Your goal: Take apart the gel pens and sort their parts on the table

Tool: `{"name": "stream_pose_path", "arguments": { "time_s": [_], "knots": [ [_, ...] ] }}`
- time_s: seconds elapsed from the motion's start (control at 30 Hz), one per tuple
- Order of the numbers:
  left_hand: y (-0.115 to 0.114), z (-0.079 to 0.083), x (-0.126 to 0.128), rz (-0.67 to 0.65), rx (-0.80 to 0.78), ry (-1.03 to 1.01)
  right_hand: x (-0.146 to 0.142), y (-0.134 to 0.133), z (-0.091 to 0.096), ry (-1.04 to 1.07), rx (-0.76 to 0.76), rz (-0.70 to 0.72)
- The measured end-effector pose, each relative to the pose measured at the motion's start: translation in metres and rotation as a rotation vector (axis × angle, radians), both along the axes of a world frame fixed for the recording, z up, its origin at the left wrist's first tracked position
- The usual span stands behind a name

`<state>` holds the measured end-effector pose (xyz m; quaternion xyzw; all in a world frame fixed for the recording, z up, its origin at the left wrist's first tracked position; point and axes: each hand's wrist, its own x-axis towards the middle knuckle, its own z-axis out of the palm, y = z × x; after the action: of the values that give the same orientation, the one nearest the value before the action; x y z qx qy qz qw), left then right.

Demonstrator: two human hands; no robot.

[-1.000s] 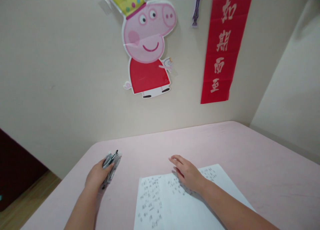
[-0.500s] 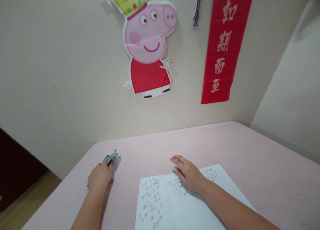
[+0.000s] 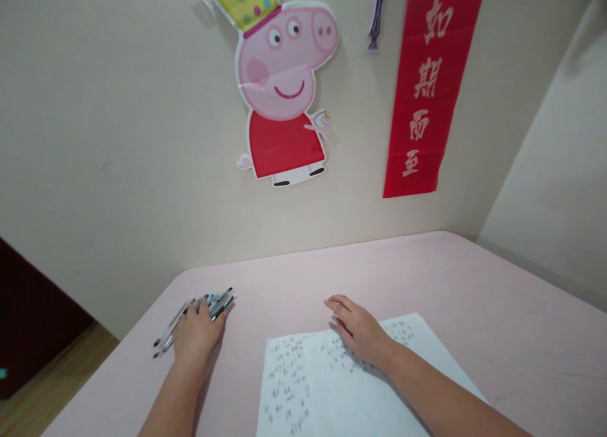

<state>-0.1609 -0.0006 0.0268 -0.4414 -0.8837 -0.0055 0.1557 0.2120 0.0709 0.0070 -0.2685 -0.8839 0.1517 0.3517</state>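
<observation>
From where I stand, a loose cluster of slim clear-bodied pens with black tips lies by the left edge of the pale pink cloth-covered tabletop, near its far-left corner. The bare left hand rests palm down over them, fingers spread; whether it grips any, I can't tell. Further right, a white paper sheet covered partly in dark handwriting lies toward the near side. The bare right hand rests over its far edge, fingers loosely bent, apparently holding nothing, well apart from the left.

The pens are together in one spot, so I'd judge that much done; they aren't squared up, their ends sticking out unevenly, and the hand isn't clear of them. The sheet bears writing, with its lower middle blank.

The left hand hides the pens' middles, so I can't count them. The handwriting is too blurred to read, and the sheet's near end is cut off.
</observation>
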Motion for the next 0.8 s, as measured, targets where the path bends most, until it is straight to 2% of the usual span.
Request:
{"name": "stream_pose_path", "arguments": {
  "time_s": [0.37,0.53,0.8],
  "knots": [
    [0.002,0.005,0.003,-0.104,-0.055,-0.024,0.0,0.0,0.0,0.007,-0.02,0.005],
    [0.003,0.009,0.002,-0.163,0.028,-0.026,0.0,0.0,0.001,0.009,-0.046,0.008],
    [0.0,0.012,-0.002,-0.141,0.002,-0.114,0.001,0.002,0.002,0.027,-0.057,0.013]
  ]
}}
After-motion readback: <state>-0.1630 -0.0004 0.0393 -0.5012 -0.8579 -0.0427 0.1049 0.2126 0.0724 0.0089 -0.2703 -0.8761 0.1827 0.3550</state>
